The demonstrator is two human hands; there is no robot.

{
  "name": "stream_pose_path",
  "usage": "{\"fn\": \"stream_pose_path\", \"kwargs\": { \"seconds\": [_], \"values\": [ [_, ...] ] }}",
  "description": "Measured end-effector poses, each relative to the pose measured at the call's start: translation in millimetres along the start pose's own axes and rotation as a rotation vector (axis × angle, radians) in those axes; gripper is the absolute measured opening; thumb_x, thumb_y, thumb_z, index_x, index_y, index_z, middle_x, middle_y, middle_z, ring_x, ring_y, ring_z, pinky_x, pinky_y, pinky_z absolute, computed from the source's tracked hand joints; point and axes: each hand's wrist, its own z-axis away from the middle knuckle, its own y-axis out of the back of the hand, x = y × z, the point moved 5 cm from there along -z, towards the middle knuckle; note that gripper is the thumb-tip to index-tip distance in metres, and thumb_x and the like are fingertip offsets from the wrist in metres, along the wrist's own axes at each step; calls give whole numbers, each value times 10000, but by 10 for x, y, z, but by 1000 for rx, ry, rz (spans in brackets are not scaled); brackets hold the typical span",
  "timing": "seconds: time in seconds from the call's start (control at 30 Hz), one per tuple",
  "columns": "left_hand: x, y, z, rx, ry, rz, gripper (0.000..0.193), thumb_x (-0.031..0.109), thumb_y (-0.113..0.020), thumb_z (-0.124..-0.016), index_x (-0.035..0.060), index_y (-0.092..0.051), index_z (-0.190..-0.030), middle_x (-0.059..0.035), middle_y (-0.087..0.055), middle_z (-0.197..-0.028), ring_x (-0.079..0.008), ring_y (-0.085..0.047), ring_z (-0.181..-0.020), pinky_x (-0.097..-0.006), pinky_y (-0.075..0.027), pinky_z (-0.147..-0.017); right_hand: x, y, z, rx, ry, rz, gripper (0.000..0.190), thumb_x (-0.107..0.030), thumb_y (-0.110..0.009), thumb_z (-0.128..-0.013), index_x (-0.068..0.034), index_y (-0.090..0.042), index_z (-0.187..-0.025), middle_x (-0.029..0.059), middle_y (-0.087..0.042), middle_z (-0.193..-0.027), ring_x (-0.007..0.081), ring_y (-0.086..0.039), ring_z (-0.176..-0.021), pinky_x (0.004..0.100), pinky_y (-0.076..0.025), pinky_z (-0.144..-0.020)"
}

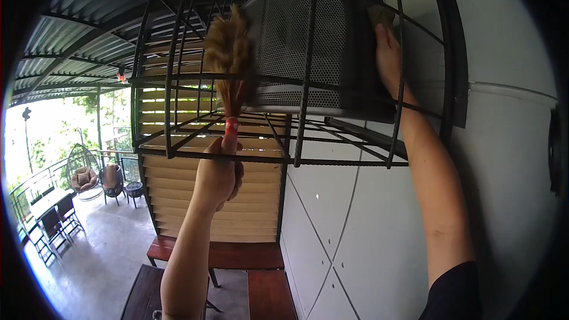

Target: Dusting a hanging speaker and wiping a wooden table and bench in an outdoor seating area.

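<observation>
My left hand (218, 175) grips the red-wrapped handle of a small straw brush (229, 58), bristles upward. The brush head is blurred and lies along the left edge of a black loudspeaker (298, 49) with a perforated metal grille. Around the loudspeaker stands a cage of black ribbed steel bars (303, 98). One lower bar crosses in front of my left hand. On the speaker's far right side, behind a bar, my right hand (387, 55) reaches up between cabinet and wall. Its fingers are on an olive-brown cloth-like piece (381, 14), partly hidden.
A grey panelled wall (502, 151) runs along the right. Below are reddish-brown wooden benches (213, 253) and a dark table (144, 293). Slatted blinds (213, 200) hang behind the cage. Farther left stand chairs (66, 209), a white table (51, 202) and a hanging egg chair (83, 175).
</observation>
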Motion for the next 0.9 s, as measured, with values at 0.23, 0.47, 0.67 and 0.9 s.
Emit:
{"fn": "stream_pose_path", "kwargs": {
  "seconds": [0.23,0.47,0.67,0.9],
  "values": [
    [549,-305,-133,-230,-354,-84,555,527,-404,-1001,-3,-566,-966,4,-461,-492,-63,-395,-354,-230,-276,-331,-108,11,51,20,-10,76,607,-505,-387,-996,-33,-496,-1363,224,-534,-1345,350,-480,-1285,395,-357,-1063],
    [180,-7,-286,-4,-22,3,610,572,-394,-984,-12,-557,-911,-13,-448,-469,-82,-373,-314,-253,-228,-281,-106,17,36,27,-32,66,596,-463,-410,-1011,-2,-474,-1383,192,-545,-1353,270,-499,-1270,317,-345,-1061],
    [-106,128,-92,-59,74,103,627,625,-423,-951,10,-540,-913,-6,-443,-479,-79,-343,-308,-243,-211,-277,-161,-19,106,20,-72,36,610,-483,-412,-1008,-1,-484,-1375,187,-565,-1326,260,-517,-1244,311,-350,-1047],
    [-206,43,24,-46,-692,-230,460,487,-387,-1016,61,-549,-957,24,-443,-511,-61,-407,-377,-227,-287,-341,-260,-52,117,-12,12,-2,606,-465,-360,-1021,14,-466,-1378,198,-522,-1354,309,-475,-1268,359,-307,-1085]
  ]
}}
